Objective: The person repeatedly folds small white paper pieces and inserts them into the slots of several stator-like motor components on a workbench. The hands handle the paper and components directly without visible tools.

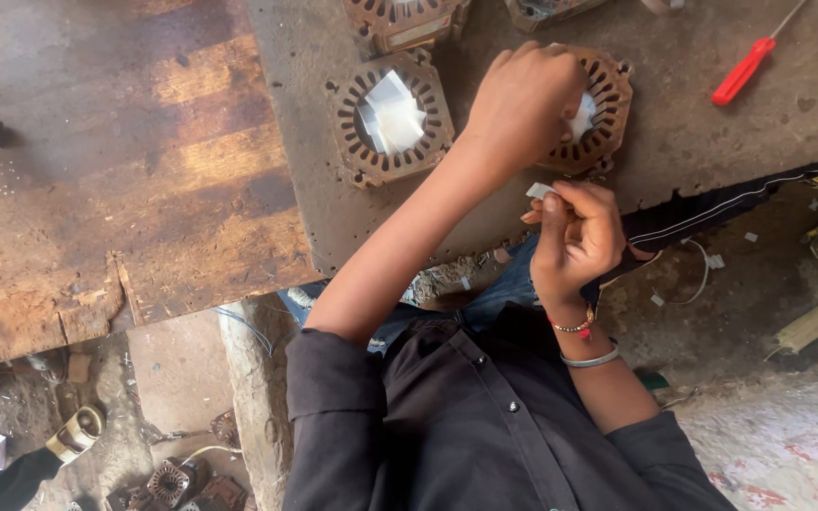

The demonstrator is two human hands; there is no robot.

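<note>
Two bare hands at work, seen from above.

The left hand (523, 99) reaches forward on an extended arm, knuckles up, fingers curled downward. The right hand (575, 237) stays close to the body, wrist bent, thumb and fingers (551, 203) pinched together. Dark sleeves are pushed above both elbows.

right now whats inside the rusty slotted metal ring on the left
White paper pieces fill the centre of the rusty slotted metal ring, some tucked into slots. Whatever lies beneath the paper is covered.

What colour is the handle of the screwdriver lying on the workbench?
The screwdriver has a bright red handle, seen in the head view, at the top right of the workbench.
</note>
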